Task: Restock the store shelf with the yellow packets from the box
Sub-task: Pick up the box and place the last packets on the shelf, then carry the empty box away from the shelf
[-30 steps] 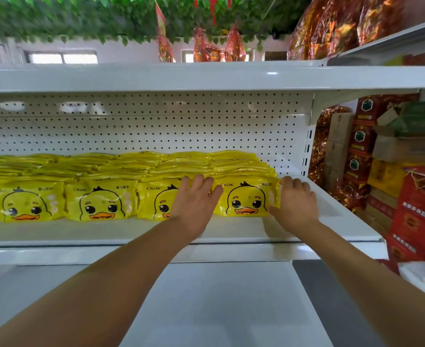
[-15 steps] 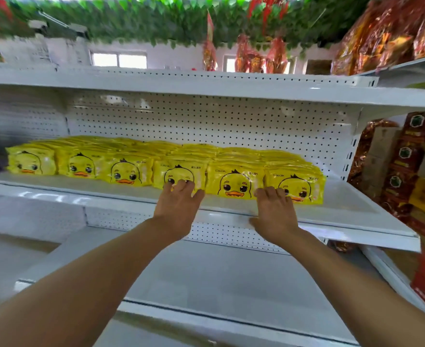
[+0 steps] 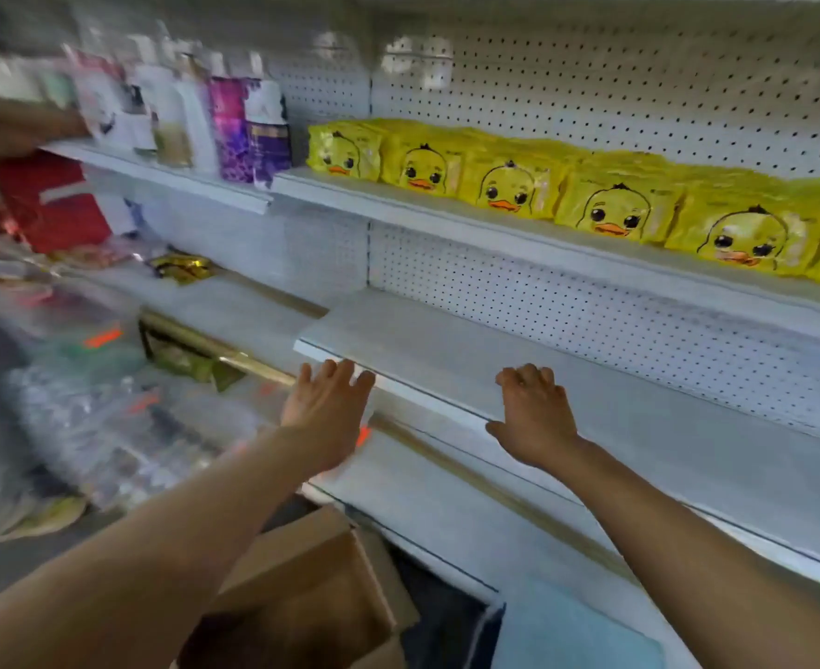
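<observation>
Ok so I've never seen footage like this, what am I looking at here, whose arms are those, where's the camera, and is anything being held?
There is no machine here. The arms belong to a person, and the one picture comes from a wide-angle camera worn on their head, looking forward and down, so you see what they see.

The left hand and right hand both reach out over the front edge of a bare lower shelf. Neither holds anything; the left's fingers are spread, the right's loosely bent.

On the upper shelf stands a row of yellow packets with a duck face on each. To their left are bottles, blurred because the head is turning. At the bottom, under the left arm, is a brown cardboard box; what is in it cannot be seen.
</observation>
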